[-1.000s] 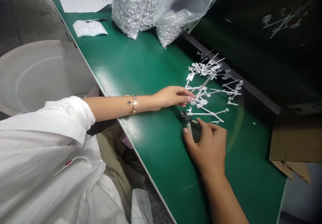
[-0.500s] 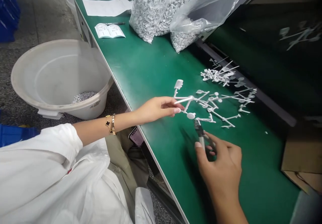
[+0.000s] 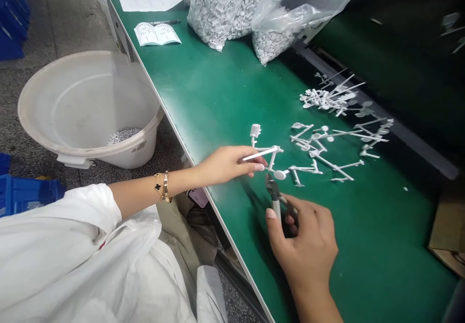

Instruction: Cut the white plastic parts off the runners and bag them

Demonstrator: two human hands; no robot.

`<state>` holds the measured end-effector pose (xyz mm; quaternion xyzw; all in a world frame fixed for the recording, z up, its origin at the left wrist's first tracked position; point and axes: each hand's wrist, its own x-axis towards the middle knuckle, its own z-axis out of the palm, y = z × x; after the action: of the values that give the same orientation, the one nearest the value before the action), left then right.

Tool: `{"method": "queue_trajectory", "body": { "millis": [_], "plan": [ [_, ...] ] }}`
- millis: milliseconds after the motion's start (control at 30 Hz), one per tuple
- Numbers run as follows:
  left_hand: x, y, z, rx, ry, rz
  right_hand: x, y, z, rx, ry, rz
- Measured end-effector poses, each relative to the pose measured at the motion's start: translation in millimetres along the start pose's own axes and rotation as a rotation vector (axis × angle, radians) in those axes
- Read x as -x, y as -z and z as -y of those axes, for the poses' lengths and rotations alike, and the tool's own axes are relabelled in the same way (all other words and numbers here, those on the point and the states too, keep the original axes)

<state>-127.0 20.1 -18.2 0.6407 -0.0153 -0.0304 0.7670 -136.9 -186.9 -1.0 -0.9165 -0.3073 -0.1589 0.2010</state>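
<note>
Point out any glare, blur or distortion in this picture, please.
In the head view, glare sheens the green workbench; the dark glossy panel shows blurred white reflections at upper right; the right hand casts a soft shadow on the bench; and the wide lens seems to bow the bench's edge.

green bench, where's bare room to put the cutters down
The widest bare patch of the green bench lies between the booklet, the bags of white parts and the white sprues. Another lies right of the right hand and its cutters, below the sprues. It is crowded around the sprues, where the left hand reaches in.
</note>
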Motion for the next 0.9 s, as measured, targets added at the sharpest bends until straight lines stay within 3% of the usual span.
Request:
{"method": "queue_trajectory", "body": {
  "millis": [367,900],
  "plan": [
    [3.0,1.1,-6.1,-0.127,0.013,0.023,-0.3,-1.4,-1.2,-0.016,0.024,0.011],
    [6.2,0.9,-9.8,-0.117,-0.006,0.038,0.3,-1.9,-1.8,-0.032,0.015,0.03]
  ]
}}
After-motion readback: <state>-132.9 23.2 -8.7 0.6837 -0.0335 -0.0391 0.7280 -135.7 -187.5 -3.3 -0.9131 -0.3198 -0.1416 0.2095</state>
